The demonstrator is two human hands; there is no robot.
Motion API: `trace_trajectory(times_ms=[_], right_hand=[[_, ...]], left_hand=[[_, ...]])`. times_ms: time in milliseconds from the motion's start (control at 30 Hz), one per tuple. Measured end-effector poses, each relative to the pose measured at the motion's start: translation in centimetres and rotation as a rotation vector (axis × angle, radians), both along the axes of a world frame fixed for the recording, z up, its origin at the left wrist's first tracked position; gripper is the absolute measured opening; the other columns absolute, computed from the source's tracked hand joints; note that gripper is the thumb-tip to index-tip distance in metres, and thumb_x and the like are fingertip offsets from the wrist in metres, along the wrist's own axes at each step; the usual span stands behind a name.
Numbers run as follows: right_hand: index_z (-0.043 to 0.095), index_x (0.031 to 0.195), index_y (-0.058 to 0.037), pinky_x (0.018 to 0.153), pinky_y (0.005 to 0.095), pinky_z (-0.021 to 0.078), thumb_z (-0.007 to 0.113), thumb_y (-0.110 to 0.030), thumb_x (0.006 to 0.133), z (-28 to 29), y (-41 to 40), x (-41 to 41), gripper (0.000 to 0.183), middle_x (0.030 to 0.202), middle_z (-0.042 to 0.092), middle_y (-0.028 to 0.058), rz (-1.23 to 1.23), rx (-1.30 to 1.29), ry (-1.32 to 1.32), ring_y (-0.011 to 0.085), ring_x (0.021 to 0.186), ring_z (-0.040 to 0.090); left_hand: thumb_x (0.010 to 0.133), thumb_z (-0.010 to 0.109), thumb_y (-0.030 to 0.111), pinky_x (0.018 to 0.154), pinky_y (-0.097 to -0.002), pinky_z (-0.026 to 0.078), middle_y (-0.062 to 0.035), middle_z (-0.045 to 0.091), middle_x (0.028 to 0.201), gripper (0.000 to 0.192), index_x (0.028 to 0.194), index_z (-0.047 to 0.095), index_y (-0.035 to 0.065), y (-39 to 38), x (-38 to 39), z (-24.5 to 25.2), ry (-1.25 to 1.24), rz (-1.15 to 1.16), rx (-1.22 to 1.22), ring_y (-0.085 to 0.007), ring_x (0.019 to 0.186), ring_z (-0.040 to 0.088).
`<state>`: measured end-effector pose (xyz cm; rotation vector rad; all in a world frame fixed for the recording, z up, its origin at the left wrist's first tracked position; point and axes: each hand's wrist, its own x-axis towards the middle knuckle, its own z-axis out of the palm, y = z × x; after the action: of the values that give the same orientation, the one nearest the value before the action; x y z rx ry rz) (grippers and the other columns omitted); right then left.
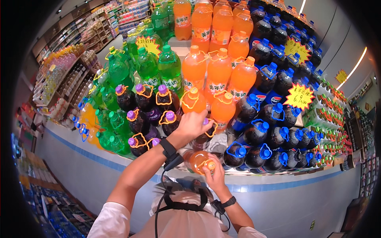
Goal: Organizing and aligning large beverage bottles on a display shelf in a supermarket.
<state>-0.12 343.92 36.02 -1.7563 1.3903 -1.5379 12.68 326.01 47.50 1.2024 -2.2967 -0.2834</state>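
My left hand (190,127) reaches forward, its thumb and fingers around the purple cap of a dark soda bottle (203,137). That bottle has an orange carrying loop at its neck, and my hand hides part of it. Nearer to me, my right hand (216,174) grips an orange soda bottle (197,160) by its upper part. This bottle has an orange cap and loop and tilts towards me at the display's front edge. Just left of my left hand stand more purple-capped bottles (170,120). Beyond it are full orange soda bottles (221,111).
Green soda bottles (119,122) fill the left side of the tiered display. Blue-capped cola bottles (256,132) crowd the right. Yellow price signs (299,96) stick up among them. A blue tile strip (253,187) crosses the floor before the display. Stocked shelves (71,86) stand farther left.
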Motion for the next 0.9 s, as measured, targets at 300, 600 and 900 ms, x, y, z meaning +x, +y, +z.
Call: trace_trajectory(times_ms=[300, 600, 900], right_hand=[[0.057, 0.113, 0.0031, 0.092, 0.0428, 0.0520, 0.073, -0.014, 0.083, 1.5, 1.2, -0.7, 0.038, 0.118, 0.065, 0.0226, -0.015, -0.033, 0.148, 0.0398, 0.108, 0.064], [0.058, 0.111, 0.0020, 0.089, 0.0425, 0.0539, 0.073, -0.019, 0.084, 3.9, 3.9, -3.6, 0.038, 0.113, 0.067, 0.0203, 0.021, 0.071, 0.213, 0.0385, 0.105, 0.066], [0.057, 0.112, 0.0031, 0.090, 0.0439, 0.0535, 0.073, -0.018, 0.083, 8.6, 4.6, -5.5, 0.039, 0.113, 0.066, 0.0233, 0.036, 0.026, 0.215, 0.0407, 0.105, 0.066]], left_hand=[[0.083, 0.072, 0.032, 0.050, -0.0481, 0.050, -0.0186, 0.059, 0.055, 0.032, 0.082, 0.057, 0.0040, 2.0, 2.0, -1.4, 0.114, 0.026, -0.206, -0.0392, 0.054, 0.062], [0.083, 0.073, 0.029, 0.047, -0.0404, 0.049, -0.0134, 0.058, 0.053, 0.030, 0.077, 0.058, 0.0040, 4.9, 2.5, -1.1, 0.114, 0.028, -0.168, -0.0330, 0.050, 0.062], [0.081, 0.074, 0.031, 0.046, -0.0416, 0.050, -0.0128, 0.060, 0.056, 0.031, 0.074, 0.058, 0.0050, 6.2, 3.8, -4.1, 0.045, 0.075, -0.129, -0.0330, 0.051, 0.063]])
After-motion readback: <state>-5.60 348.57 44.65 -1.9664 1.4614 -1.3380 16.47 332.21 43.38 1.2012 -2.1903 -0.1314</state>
